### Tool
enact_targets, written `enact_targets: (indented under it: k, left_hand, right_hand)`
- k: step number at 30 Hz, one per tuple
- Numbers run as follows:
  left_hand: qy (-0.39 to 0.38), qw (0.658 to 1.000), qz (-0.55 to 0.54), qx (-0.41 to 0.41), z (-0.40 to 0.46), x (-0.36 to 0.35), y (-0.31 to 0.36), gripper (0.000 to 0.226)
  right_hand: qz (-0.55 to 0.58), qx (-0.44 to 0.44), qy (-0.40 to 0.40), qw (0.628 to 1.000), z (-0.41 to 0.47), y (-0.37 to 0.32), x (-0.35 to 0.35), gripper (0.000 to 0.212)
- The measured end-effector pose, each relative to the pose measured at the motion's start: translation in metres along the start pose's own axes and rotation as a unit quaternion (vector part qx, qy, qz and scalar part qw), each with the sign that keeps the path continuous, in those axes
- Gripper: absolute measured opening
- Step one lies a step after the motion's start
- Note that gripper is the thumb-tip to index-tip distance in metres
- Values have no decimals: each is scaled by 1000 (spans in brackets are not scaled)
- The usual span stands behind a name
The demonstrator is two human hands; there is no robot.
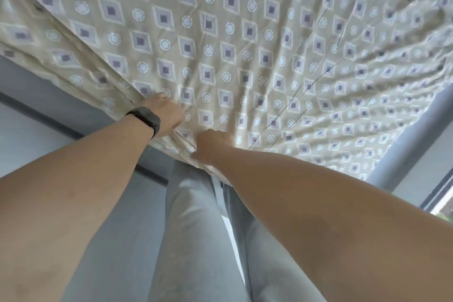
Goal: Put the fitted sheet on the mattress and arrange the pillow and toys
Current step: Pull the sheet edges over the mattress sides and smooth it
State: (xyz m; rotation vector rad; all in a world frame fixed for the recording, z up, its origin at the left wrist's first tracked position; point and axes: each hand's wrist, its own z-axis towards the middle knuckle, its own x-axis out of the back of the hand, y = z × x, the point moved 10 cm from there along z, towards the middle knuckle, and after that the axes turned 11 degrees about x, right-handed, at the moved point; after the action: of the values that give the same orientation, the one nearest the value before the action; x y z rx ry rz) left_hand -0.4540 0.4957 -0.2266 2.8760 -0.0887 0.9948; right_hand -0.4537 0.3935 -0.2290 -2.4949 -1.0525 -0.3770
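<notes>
A beige fitted sheet [245, 44] with purple diamonds and pale circles spreads over the mattress and fills the upper part of the view. Wrinkles fan out from its near corner. My left hand [166, 115], with a dark watch on the wrist, grips the sheet at that corner. My right hand [213, 144] pinches the sheet's edge just beside it, fingers curled into the fabric. No pillow or toys are in view.
My legs in grey trousers [196, 228] stand against the bed's near corner. A grey bed frame rail [402, 149] runs along the right side and a grey frame edge [49, 95] along the left. Pale floor lies below.
</notes>
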Motion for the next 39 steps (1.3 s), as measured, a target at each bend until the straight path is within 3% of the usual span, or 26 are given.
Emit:
enact_targets:
  k: [3,6,11,15,18,20,22,25,27,29,32,36,38,39]
  left_hand:
    - [55,998,6,14,-1,5,-13,23]
    - [87,995,54,4,0,5,-17,34]
    - [14,999,37,23,3,-7,-28,11]
    - [-101,994,14,28,-11,-36,-31,17]
    - [-81,997,6,15,-14,-33,-28,12]
    - [-58,995,-76,30,-10,-32,-41,10]
    - [-22,973,-215,81,-5,-30,-70,26]
    - [107,910,-343,209,-13,-15,-139,23]
    - [180,846,-393,313,-26,-9,-191,10]
    - [202,766,-436,428,-38,-17,-241,18]
    - [218,621,-533,531,-53,-27,-289,41]
    - [242,469,-608,593,-64,-29,-328,60]
    - [283,392,-677,555,-62,-30,-346,55]
    - [311,369,-691,538,-65,-28,-354,47]
  right_hand:
    - [6,-7,15,1000,10,-6,5,4]
    - [7,10,6,1000,16,-16,5,18]
    - [-17,41,5,999,15,-35,0,23]
    - [-21,108,-15,994,18,-69,-21,25]
    - [-22,97,-40,994,24,-67,-24,28]
    - [-23,99,-76,992,29,-64,-22,31]
    - [-18,102,-75,992,37,-63,-6,34]
    - [-21,107,2,994,62,-72,53,34]
    - [-26,108,65,992,77,-83,100,33]
    - [-26,115,113,986,93,-100,141,32]
    - [-28,123,151,980,114,-129,183,33]
    - [-69,111,154,979,135,-157,211,35]
    - [-85,113,153,978,143,-173,215,44]
    - [-95,119,160,975,145,-181,216,42]
